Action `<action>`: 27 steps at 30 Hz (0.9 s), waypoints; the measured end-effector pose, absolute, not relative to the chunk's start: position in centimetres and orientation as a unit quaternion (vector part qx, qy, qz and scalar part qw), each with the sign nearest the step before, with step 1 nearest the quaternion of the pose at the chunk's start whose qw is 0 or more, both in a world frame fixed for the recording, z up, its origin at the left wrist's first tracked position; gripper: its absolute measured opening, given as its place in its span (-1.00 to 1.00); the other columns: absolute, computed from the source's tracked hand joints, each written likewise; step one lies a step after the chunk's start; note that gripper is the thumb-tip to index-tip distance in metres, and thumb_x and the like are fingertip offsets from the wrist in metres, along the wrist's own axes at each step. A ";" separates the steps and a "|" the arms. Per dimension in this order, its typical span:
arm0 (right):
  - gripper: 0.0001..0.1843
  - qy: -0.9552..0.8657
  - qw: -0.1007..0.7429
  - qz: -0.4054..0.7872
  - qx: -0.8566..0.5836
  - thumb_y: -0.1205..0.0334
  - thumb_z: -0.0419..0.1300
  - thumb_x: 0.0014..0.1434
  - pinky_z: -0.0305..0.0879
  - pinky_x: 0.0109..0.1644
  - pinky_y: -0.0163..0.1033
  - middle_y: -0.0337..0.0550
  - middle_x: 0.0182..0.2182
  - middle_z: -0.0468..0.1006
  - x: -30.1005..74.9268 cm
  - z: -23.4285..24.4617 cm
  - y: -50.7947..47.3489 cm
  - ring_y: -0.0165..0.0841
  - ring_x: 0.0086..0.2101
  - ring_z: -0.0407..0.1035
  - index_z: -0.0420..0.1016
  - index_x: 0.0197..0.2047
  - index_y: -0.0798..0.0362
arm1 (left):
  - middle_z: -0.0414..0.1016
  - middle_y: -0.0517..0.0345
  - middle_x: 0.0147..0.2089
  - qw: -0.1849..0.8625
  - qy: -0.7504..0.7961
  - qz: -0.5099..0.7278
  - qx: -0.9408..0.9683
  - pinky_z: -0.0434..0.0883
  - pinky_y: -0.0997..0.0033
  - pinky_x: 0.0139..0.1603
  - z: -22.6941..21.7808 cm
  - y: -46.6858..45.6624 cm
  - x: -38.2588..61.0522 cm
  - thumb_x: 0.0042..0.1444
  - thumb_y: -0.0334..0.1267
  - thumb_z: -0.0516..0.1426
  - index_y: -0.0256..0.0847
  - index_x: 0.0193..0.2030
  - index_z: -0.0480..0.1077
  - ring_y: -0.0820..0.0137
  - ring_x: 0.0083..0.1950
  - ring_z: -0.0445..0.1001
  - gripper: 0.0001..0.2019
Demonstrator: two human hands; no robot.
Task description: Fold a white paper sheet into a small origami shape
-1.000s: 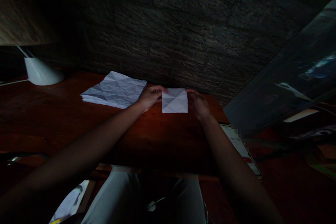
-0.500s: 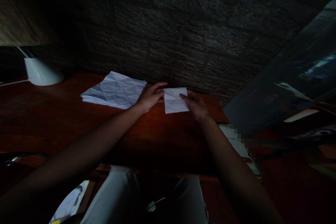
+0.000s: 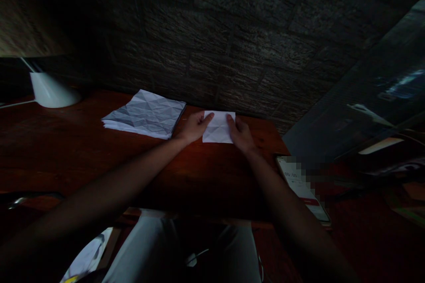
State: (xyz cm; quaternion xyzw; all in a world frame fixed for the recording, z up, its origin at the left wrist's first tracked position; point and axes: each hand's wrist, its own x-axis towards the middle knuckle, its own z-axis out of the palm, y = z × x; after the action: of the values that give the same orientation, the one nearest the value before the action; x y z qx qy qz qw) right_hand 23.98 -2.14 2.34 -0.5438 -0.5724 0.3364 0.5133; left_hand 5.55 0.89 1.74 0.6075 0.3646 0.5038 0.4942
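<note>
A small white creased paper square (image 3: 217,129) lies flat on the dark red wooden table (image 3: 99,154), close to the wall. My left hand (image 3: 195,126) rests on its left edge with the fingers stretched out and the fingertips pressing the sheet. On the right side, my right hand (image 3: 239,132) also lies with extended fingers, covering the paper's right edge. Both hands press the paper down from either side.
A stack of creased white paper sheets (image 3: 146,118) lies left of my left hand. A white lamp base (image 3: 51,90) stands at the far left. A phone (image 3: 303,188) lies at the table's right edge. The stone wall rises right behind the paper.
The paper was held up between both hands and turned; now it lies flat on the table, a little further away, with both hands pressing on it.
</note>
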 end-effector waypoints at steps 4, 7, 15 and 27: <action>-0.40 -0.584 0.519 0.296 -0.550 -0.39 0.13 0.24 0.46 -0.15 -0.15 -0.11 -0.32 0.68 23.2 2.6 -2.2 -0.21 -0.26 0.54 0.58 -0.18 0.01 | 0.64 0.10 -0.30 0.349 0.390 0.545 0.655 0.41 0.39 -0.20 2.2 0.2 5.8 0.30 -0.05 0.20 -0.17 -0.31 0.55 0.29 -0.25 0.53 -0.73; -0.43 -0.576 0.548 0.309 -0.522 -0.36 0.15 0.24 0.45 -0.15 -0.16 -0.06 -0.27 0.69 23.0 2.9 -2.2 -0.17 -0.19 0.56 0.58 -0.12 0.01 | 0.63 0.11 -0.31 0.335 0.393 0.554 0.654 0.38 0.40 -0.20 2.2 0.3 6.0 0.32 -0.05 0.17 -0.16 -0.35 0.53 0.30 -0.25 0.52 -0.71; -0.48 -0.579 0.549 0.219 -0.561 -0.34 0.15 0.24 0.38 -0.10 -0.15 -0.08 -0.31 0.65 22.7 2.4 -2.5 -0.17 -0.21 0.51 0.53 -0.30 -0.02 | 0.69 0.08 -0.14 0.466 0.389 0.552 0.572 0.46 0.38 -0.12 1.4 0.0 7.3 0.23 -0.06 0.26 -0.17 -0.14 0.55 0.25 -0.11 0.58 -0.77; -0.34 -0.507 0.590 0.295 -0.554 -0.50 0.05 0.19 0.39 -0.22 -0.15 -0.06 -0.37 0.63 22.0 2.7 -2.0 -0.20 -0.28 0.50 0.47 -0.37 -0.03 | 0.65 -0.02 -0.07 0.387 0.345 0.588 0.621 0.44 0.28 0.06 3.4 -1.9 7.6 0.27 0.02 0.23 -0.15 -0.09 0.51 0.12 0.03 0.57 -0.72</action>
State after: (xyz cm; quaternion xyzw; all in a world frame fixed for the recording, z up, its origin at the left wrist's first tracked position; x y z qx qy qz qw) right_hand 22.00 -2.04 2.67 -0.5545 -0.5069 0.2954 0.5902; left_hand 7.63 -1.87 3.40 0.6209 0.3454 0.5876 0.3872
